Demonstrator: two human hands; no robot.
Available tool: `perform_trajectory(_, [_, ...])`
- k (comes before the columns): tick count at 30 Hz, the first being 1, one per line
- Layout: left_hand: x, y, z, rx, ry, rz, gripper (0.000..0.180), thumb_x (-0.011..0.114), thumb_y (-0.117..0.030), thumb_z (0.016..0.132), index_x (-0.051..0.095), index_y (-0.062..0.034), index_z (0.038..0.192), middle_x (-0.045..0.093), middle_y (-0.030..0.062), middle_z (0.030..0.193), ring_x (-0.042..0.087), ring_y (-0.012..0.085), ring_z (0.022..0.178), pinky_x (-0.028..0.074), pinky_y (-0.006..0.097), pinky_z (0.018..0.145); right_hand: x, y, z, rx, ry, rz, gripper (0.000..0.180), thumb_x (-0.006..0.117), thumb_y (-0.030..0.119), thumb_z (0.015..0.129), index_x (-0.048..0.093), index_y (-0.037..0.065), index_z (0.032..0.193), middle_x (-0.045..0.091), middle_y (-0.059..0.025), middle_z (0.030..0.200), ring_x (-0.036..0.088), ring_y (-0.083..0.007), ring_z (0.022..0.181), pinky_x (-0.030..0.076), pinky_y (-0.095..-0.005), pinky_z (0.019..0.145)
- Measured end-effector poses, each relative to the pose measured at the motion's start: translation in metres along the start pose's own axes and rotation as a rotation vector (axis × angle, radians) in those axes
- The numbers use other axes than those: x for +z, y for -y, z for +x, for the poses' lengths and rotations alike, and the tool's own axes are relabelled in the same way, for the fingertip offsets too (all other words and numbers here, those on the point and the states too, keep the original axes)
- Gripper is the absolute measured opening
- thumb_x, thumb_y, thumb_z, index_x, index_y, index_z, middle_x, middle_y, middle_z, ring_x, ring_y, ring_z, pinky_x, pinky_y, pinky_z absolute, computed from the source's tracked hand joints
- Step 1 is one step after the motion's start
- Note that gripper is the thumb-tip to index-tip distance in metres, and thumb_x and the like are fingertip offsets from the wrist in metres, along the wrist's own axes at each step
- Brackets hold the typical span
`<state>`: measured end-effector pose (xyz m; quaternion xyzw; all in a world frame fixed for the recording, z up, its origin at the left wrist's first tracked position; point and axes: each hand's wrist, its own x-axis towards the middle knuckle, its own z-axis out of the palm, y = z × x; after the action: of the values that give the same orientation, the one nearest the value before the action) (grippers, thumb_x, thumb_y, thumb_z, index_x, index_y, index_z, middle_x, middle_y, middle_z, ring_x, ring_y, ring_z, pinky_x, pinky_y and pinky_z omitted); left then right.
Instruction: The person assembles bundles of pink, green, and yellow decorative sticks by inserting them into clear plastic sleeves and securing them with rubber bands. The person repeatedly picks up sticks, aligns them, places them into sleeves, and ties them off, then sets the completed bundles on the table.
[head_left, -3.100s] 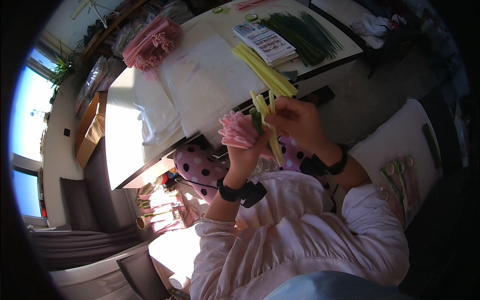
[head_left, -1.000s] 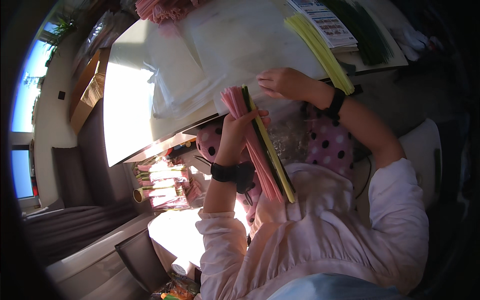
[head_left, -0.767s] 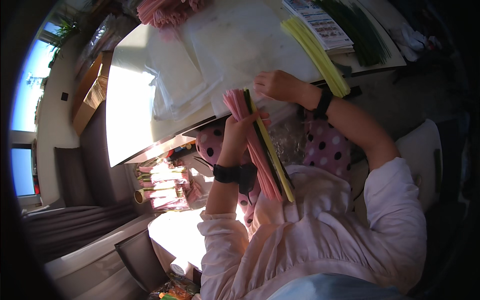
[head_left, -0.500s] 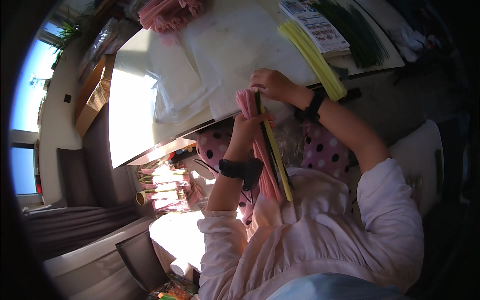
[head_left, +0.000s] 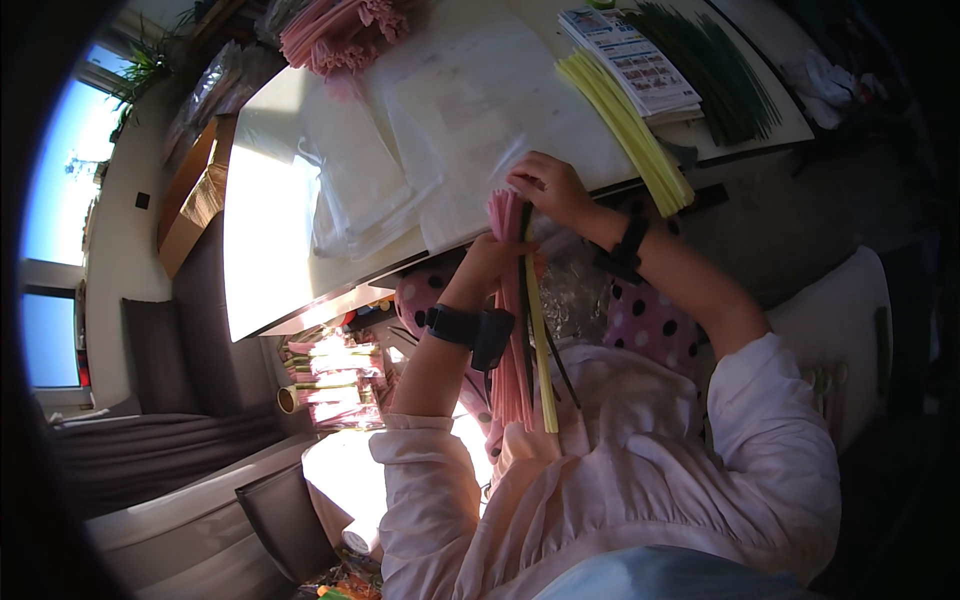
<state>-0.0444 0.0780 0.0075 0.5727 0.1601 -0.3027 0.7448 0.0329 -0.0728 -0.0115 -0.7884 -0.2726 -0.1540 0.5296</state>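
A bundle of long pink pipe cleaners (head_left: 512, 365) hangs upright over my lap, just off the table's near edge. Along its right side run a yellow pipe cleaner strip (head_left: 541, 345) and a thin dark green pipe cleaner (head_left: 563, 375), whose lower end splays to the right. My left hand (head_left: 490, 262) is wrapped round the bundle below its top. At the upper tips, the fingers of my right hand (head_left: 552, 188) are pinched together; they partly hide the ends they touch.
Clear plastic bags (head_left: 370, 190) lie on the white table (head_left: 250, 215). Pink pipe cleaners (head_left: 345, 40) are heaped at the far left. Yellow pipe cleaners (head_left: 630, 130), a printed stack (head_left: 640, 65) and dark green pipe cleaners (head_left: 715, 75) lie at the right. Packed bundles (head_left: 340, 375) sit lower left.
The bundle has turned more upright, its lower ends moving left and down. The dark green pipe cleaner now splays away from the yellow. Both hands have shifted slightly down and right.
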Motion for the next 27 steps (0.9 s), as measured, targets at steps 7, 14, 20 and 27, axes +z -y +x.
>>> perform_trajectory(7, [-0.029, -0.011, 0.002, -0.121, 0.338, -0.266, 0.021, 0.06, -0.01, 0.086, 0.055, 0.0038, 0.1, 0.06, 0.0072, 0.08, 0.06, 0.0183, 0.071, 0.052, 0.029, 0.067, -0.011, 0.003, -0.002, -0.556, 0.043, -0.412, 0.012, 0.062, 0.007, 0.073, 0.059, 0.005, 0.085, 0.056, -0.0047, 0.081, 0.058, -0.0226, 0.074, 0.05, -0.0302, 0.059])
perform_trajectory(14, [-0.023, -0.006, -0.009, -0.126, 0.376, -0.403, 0.022, 0.057, -0.011, 0.088, 0.053, 0.0036, 0.104, 0.059, 0.007, 0.08, 0.059, 0.0168, 0.07, 0.051, 0.029, 0.066, -0.025, 0.024, 0.015, -0.762, 0.244, -0.545, 0.013, 0.057, 0.011, 0.07, 0.055, 0.006, 0.081, 0.053, -0.0034, 0.08, 0.057, -0.0186, 0.077, 0.051, -0.0291, 0.059])
perform_trajectory(20, [-0.024, 0.006, -0.025, -0.145, 0.326, -0.459, 0.022, 0.058, -0.009, 0.087, 0.052, 0.0038, 0.104, 0.06, 0.0088, 0.085, 0.06, 0.0176, 0.073, 0.052, 0.029, 0.069, -0.03, 0.03, 0.016, -0.665, 0.507, -0.464, 0.014, 0.058, 0.01, 0.071, 0.055, 0.005, 0.083, 0.053, -0.0056, 0.081, 0.057, -0.0213, 0.078, 0.05, -0.0298, 0.057])
perform_trajectory(27, [-0.028, 0.014, -0.01, -0.116, 0.201, -0.358, 0.019, 0.062, -0.007, 0.083, 0.055, 0.004, 0.097, 0.063, 0.011, 0.082, 0.062, 0.02, 0.069, 0.053, 0.029, 0.066, -0.021, 0.008, 0.022, -0.571, 0.527, -0.287, 0.011, 0.058, 0.012, 0.073, 0.056, 0.006, 0.082, 0.054, -0.0063, 0.081, 0.057, -0.0243, 0.078, 0.049, -0.0341, 0.058])
